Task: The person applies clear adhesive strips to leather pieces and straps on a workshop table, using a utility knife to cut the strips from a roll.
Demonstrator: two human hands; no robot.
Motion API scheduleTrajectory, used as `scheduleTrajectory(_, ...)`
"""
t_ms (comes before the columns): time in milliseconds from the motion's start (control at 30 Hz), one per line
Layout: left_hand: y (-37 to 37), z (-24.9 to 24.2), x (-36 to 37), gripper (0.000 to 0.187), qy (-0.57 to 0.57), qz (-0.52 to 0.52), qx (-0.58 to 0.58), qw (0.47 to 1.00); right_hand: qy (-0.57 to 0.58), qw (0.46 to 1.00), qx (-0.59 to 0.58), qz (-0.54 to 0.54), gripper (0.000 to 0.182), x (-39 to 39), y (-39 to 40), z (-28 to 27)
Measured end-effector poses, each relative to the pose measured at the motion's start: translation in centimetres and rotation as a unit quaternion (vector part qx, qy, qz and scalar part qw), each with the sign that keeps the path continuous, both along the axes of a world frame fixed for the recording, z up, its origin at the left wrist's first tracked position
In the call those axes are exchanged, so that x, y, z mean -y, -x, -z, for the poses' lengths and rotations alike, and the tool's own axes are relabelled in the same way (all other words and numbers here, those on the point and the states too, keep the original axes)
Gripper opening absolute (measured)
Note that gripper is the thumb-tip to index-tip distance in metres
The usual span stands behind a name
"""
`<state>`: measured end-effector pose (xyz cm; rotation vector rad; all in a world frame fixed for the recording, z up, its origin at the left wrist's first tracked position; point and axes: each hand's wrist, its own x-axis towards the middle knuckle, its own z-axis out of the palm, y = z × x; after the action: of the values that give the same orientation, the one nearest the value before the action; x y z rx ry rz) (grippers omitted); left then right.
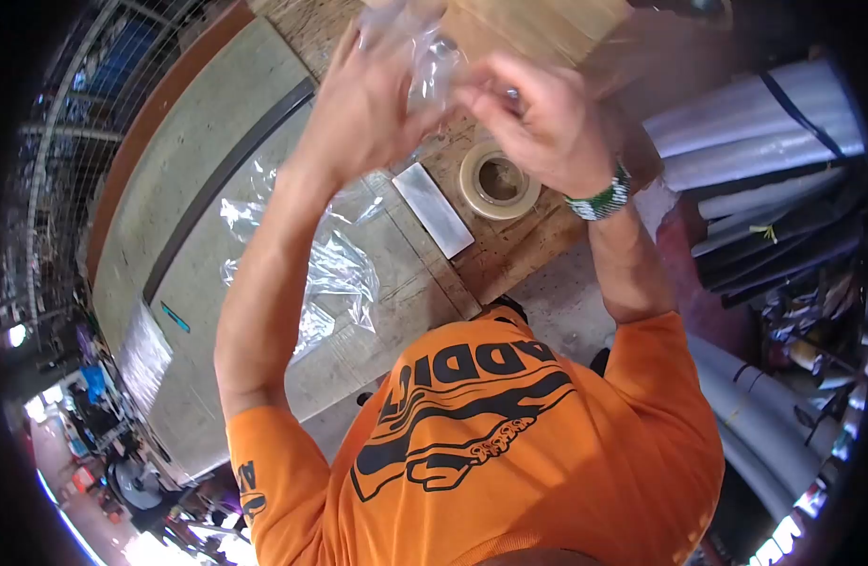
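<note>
Clear plastic film (432, 80) catches the light between a worker's two bare hands, raised above the desk (514, 250) just beyond a roll of tape (499, 210). The left hand (366, 111), beyond the tape roll and to its left, appears to hold the film among its fingers, though glare and motion blur hide the fingertips. The right hand (540, 118), directly over the far edge of the roll, draws thumb and forefinger into a narrow pinch at the film's near edge; a small glint shows at those fingers, too blurred to name. A green-and-white bracelet (599, 200) circles the wrist, to the right of the roll.

On the desk, a flat metallic block (432, 209) lies just left of the tape roll, close but apart from it. Farther left of the roll, more crumpled film (340, 275) spreads in shiny folds, with a long dark strip (217, 179) beyond it and a small teal object (175, 317) farther out on the same side. Well to the right of the roll, large silvery rolls (759, 123) are stacked.

The step in hand looks like working the film's edge with both hands; the next move appears to call for a steady left hold and a fine right pinch, keeping the thin sheet from slipping or tearing.
</note>
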<state>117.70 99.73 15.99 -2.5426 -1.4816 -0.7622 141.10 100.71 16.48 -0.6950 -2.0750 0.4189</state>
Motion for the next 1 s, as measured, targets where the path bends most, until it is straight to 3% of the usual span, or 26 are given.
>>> scheduleTrajectory(100, 4.9, -5.9, -1.7, 0.056, 0.014, -0.053, 0.026, 0.998, 0.047, 0.998, 0.044, 0.010, 0.014, 0.2, -0.5, -1.8)
scheduleTrajectory(167, 13.3, -10.1, -2.2, 0.056, -0.018, -0.053, 0.086, 0.995, 0.134, 0.987, 0.083, 0.035, 0.015, 0.2, -1.8, -2.2)
scheduleTrajectory(233, 23.7, -13.0, -2.5, 0.056, -0.068, -0.010, 0.142, 0.987, 0.129, 0.988, 0.068, 0.057, 0.017, -0.8, -3.8, -0.1)
scheduleTrajectory(267, 29.2, -13.8, -2.6, 0.058, -0.081, 0.010, 0.108, 0.991, 0.124, 0.988, 0.064, 0.068, 0.019, -1.2, -5.0, 1.0)
scheduleTrajectory(300, 29.0, -13.9, -1.6, 0.059, -0.127, -0.144, 0.111, 0.975, 0.113, 0.985, 0.085, 0.095, 0.019, -1.2, -6.1, 1.3)
scheduleTrajectory(367, 34.8, -12.8, -1.3, 0.046, 0.022, -0.114, 0.241, 0.964, 0.090, 0.977, 0.127, 0.146, 0.021, -1.3, -8.3, 1.9)
scheduleTrajectory(400, 39.8, -9.6, -1.7, 0.043, -0.048, -0.182, 0.141, 0.972, 0.172, 0.970, 0.037, 0.169, 0.017, -1.4, -10.0, 3.3)
scheduleTrajectory(433, 43.1, -4.9, -2.0, 0.041, -0.116, -0.247, 0.037, 0.961, 0.176, 0.965, 0.056, 0.187, 0.016, -1.3, -10.9, 2.6)
scheduleTrajectory(467, 42.4, -1.2, -1.1, 0.043, 0.001, -0.337, -0.033, 0.941, 0.178, 0.959, 0.074, 0.205, 0.016, -0.9, -11.7, 1.6)
scheduleTrajectory(500, 43.0, 3.1, -1.4, 0.059, 0.092, -0.288, -0.085, 0.949, 0.183, 0.953, 0.090, 0.224, 0.016, -0.4, -12.0, 0.8)
scheduleTrajectory(533, 46.2, 10.8, -2.8, 0.080, 0.240, -0.339, -0.119, 0.902, 0.177, 0.958, 0.065, 0.215, 0.015, 0.4, -11.1, 0.1)
scheduleTrajectory(567, 32.5, 4.6, 1.5, 0.095, 0.373, -0.321, -0.209, 0.845, 0.161, 0.966, 0.054, 0.196, 0.015, 1.1, -9.5, -0.8)
scheduleTrajectory(600, 30.6, 7.2, 1.2, 0.108, 0.407, -0.277, -0.153, 0.857, 0.148, 0.972, 0.048, 0.174, 0.015, 2.0, -7.2, -1.7)
scheduleTrajectory(633, 23.0, 5.2, 2.4, 0.110, 0.321, -0.300, -0.138, 0.888, 0.137, 0.978, 0.044, 0.149, 0.015, 2.6, -5.0, -2.3)
scheduleTrajectory(667, 17.8, 4.5, 3.4, 0.108, 0.205, -0.180, -0.015, 0.962, 0.138, 0.982, 0.059, 0.115, 0.014, 3.0, -3.0, -2.6)
scheduleTrajectory(700, 12.6, 3.3, 3.3, 0.098, 0.032, -0.042, 0.014, 0.998, 0.138, 0.985, 0.074, 0.076, 0.014, 3.2, -1.1, -2.8)
scheduleTrajectory(767, 4.0, 0.5, 3.3, 0.081, 0.001, 0.031, 0.051, 0.998, 0.105, 0.979, 0.174, 0.036, 0.014, 3.5, 2.2, -4.0)
scheduleTrajectory(800, 2.2, 0.0, 3.0, 0.074, -0.037, 0.050, 0.034, 0.997, 0.042, 0.996, 0.077, -0.007, 0.013, 3.0, 3.5, -2.8)
scheduleTrajectory(833, 2.2, -2.4, 2.8, 0.066, 0.069, -0.015, 0.003, 0.997, 0.063, 0.994, 0.086, -0.005, 0.013, 2.8, 3.5, -3.5)
scheduleTrajectory(900, 2.2, -9.7, 1.9, 0.052, 0.284, -0.126, -0.060, 0.948, 0.113, 0.989, 0.097, 0.017, 0.014, 2.7, 1.9, -5.1)
scheduleTrajectory(933, 5.6, -10.1, 0.8, 0.034, 0.143, -0.138, -0.062, 0.978, 0.085, 0.986, 0.131, 0.065, 0.015, 1.9, 0.1, -4.8)
scheduleTrajectory(1000, 13.8, -11.4, -0.9, 0.041, 0.126, -0.087, 0.081, 0.985, 0.140, 0.984, 0.075, 0.084, 0.016, 0.4, -3.7, -2.6)
